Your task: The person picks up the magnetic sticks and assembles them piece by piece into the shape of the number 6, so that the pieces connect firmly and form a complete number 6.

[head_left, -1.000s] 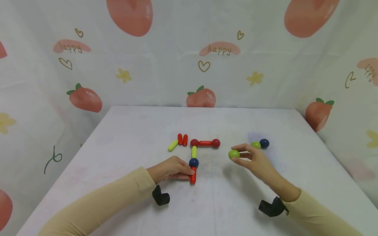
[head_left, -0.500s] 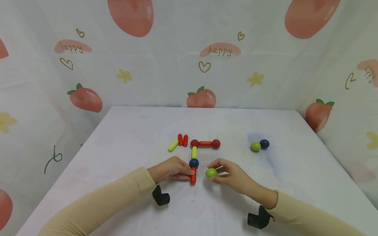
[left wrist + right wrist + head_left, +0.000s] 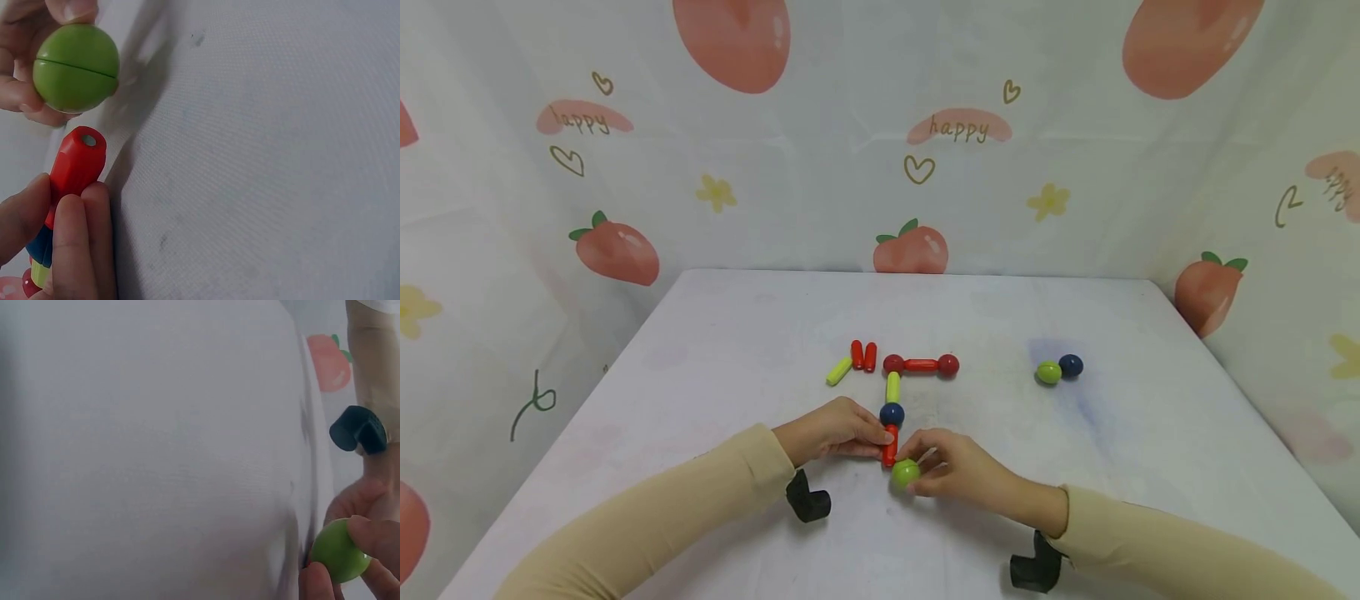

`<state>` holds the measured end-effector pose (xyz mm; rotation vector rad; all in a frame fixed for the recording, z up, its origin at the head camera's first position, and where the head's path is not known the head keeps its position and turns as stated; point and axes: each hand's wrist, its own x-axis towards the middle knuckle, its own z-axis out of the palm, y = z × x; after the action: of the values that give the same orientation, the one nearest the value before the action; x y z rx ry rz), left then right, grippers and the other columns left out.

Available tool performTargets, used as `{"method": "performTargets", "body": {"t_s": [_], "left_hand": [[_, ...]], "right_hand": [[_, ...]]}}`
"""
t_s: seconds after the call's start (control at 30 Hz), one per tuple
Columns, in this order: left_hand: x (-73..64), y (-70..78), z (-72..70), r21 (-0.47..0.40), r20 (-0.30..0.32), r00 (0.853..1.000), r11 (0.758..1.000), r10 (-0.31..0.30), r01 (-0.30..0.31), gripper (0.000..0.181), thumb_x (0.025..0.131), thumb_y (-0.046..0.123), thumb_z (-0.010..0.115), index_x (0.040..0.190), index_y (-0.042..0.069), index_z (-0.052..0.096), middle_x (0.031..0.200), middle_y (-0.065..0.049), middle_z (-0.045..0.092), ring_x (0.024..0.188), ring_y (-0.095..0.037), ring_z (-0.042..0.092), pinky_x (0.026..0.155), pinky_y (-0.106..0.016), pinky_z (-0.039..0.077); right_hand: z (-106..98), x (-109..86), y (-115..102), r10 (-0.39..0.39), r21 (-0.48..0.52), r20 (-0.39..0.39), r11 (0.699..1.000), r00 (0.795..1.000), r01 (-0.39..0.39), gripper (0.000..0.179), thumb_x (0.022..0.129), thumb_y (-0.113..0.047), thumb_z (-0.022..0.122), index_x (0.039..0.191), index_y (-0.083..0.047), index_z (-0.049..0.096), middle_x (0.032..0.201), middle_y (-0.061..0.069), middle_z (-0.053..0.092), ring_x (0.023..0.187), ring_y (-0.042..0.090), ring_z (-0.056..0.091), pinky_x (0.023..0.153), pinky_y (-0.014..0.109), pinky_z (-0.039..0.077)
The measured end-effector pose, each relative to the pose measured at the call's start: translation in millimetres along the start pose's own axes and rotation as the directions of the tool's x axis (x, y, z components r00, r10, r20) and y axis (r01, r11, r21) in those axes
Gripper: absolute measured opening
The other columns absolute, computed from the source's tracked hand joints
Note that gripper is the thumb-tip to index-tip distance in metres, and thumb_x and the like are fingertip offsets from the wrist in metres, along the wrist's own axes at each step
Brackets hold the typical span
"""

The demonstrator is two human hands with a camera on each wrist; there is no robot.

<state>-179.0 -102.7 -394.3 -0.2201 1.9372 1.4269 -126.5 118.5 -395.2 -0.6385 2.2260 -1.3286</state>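
My left hand (image 3: 841, 429) pinches a red rod (image 3: 890, 450) between thumb and fingers. That rod joins a blue ball (image 3: 892, 414), which meets a yellow-green rod (image 3: 892, 387) leading to a red ball (image 3: 893, 363). From there a red crosswise rod (image 3: 921, 365) runs to a second red ball (image 3: 948, 365). My right hand (image 3: 966, 468) holds a green ball (image 3: 906, 473) by its fingertips, close to the red rod's near end. In the left wrist view a small gap separates the green ball (image 3: 76, 68) from the red rod (image 3: 78, 159), whose end shows a silvery disc.
Left of the joined pieces lie two loose red rods (image 3: 863, 356) and a yellow-green rod (image 3: 838, 371). Farther right, another green ball (image 3: 1048, 372) sits against a blue ball (image 3: 1071, 365). A patterned cloth (image 3: 820, 167) hangs behind the white table (image 3: 737, 333).
My right hand has carried the green ball left and toward me, from the table's right side to the red rod's near end. The left hand keeps its grip in the same place.
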Motion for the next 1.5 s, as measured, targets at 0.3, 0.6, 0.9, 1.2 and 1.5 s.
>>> {"method": "performTargets", "body": {"t_s": [0.3, 0.6, 0.9, 1.2, 1.5], "left_hand": [[-2.0, 1.1, -0.9, -0.012, 0.014, 1.0, 1.0, -0.001, 0.001, 0.022, 0.092, 0.008, 0.074, 0.111, -0.005, 0.075, 0.083, -0.004, 0.075, 0.068, -0.008, 0.072, 0.067, -0.016, 0.058], [-1.2, 0.9, -0.5, -0.006, 0.018, 1.0, 1.0, 0.006, -0.006, 0.021, 0.093, 0.007, 0.074, 0.11, -0.005, 0.075, 0.08, -0.003, 0.074, 0.067, -0.007, 0.071, 0.067, -0.016, 0.057], [0.9, 0.0, -1.1, -0.005, 0.021, 1.0, 1.0, 0.013, -0.013, 0.021, 0.092, 0.006, 0.073, 0.109, -0.006, 0.075, 0.078, -0.002, 0.073, 0.066, -0.007, 0.069, 0.065, -0.016, 0.057], [0.3, 1.5, -1.3, 0.006, 0.006, 1.0, 1.0, 0.003, -0.003, 0.021, 0.092, 0.007, 0.074, 0.109, -0.005, 0.076, 0.079, -0.003, 0.074, 0.066, -0.007, 0.07, 0.065, -0.016, 0.057], [0.8, 3.0, -1.4, -0.002, 0.019, 1.0, 1.0, -0.007, 0.007, 0.022, 0.093, 0.008, 0.073, 0.11, -0.006, 0.075, 0.077, -0.002, 0.073, 0.065, -0.007, 0.07, 0.065, -0.015, 0.056]], "right_hand": [[5.7, 5.7, -1.5, -0.006, -0.04, 0.001, 0.999, 1.0, 0.006, 0.028, 0.084, -0.007, 0.082, 0.11, -0.009, 0.072, 0.109, 0.009, 0.071, 0.092, 0.013, 0.065, 0.08, 0.02, 0.058], [8.9, 9.6, 1.0, 0.0, -0.03, 0.016, 1.0, 1.0, 0.0, 0.028, 0.083, -0.004, 0.082, 0.108, -0.009, 0.07, 0.106, 0.007, 0.071, 0.089, 0.011, 0.065, 0.079, 0.02, 0.059], [11.0, 11.4, 1.5, 0.016, -0.024, 0.009, 1.0, 1.0, -0.016, 0.028, 0.083, -0.003, 0.083, 0.106, -0.01, 0.07, 0.105, 0.005, 0.071, 0.089, 0.013, 0.066, 0.078, 0.021, 0.059], [11.7, 13.2, 1.8, 0.015, -0.028, 0.01, 0.999, 1.0, -0.015, 0.027, 0.083, -0.004, 0.083, 0.106, -0.011, 0.07, 0.105, 0.005, 0.071, 0.09, 0.014, 0.066, 0.079, 0.021, 0.059], [11.6, 15.3, 0.7, 0.005, -0.031, 0.011, 1.0, 1.0, -0.004, 0.026, 0.083, -0.005, 0.082, 0.106, -0.011, 0.07, 0.101, 0.003, 0.071, 0.089, 0.011, 0.066, 0.08, 0.017, 0.056]]}}
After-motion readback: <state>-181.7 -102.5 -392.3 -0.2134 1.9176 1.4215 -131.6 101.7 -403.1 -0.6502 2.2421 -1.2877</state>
